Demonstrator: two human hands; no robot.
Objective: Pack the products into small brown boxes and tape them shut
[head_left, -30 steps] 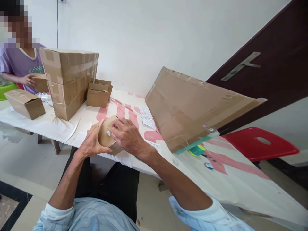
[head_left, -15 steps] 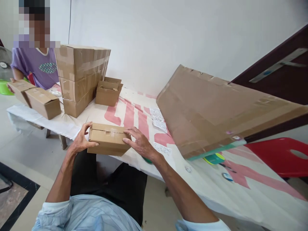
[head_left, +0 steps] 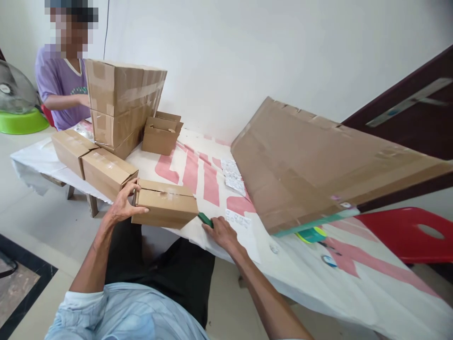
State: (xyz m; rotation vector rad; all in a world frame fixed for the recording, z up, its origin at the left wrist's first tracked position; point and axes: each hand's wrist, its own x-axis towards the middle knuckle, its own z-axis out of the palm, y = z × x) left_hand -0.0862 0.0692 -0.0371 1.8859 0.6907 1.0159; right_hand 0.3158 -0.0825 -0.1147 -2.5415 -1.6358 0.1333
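A closed cardboard box (head_left: 166, 198) lies at the table's near edge, a seam running along its top. My left hand (head_left: 124, 203) grips its left end, thumb in front and fingers at the back corner. Just right of the box, my right hand (head_left: 222, 232) is closed around a slim dark green tool, which looks like a box cutter (head_left: 205, 219); no blade can be made out. Two more closed boxes (head_left: 109, 165) sit end to end on the left, close against my left hand.
Taped boxes (head_left: 123, 89) are stacked at the back left, beside small open boxes (head_left: 161, 137). A co-worker in a purple shirt (head_left: 58, 80) is behind the stack. A large cardboard sheet (head_left: 311, 165) leans on the right, near tape rolls (head_left: 311, 234) and a red chair (head_left: 399, 236).
My right hand has left the box and picked up the green box cutter. The two left boxes have moved right, up to my box, and the co-worker's hand is off them.
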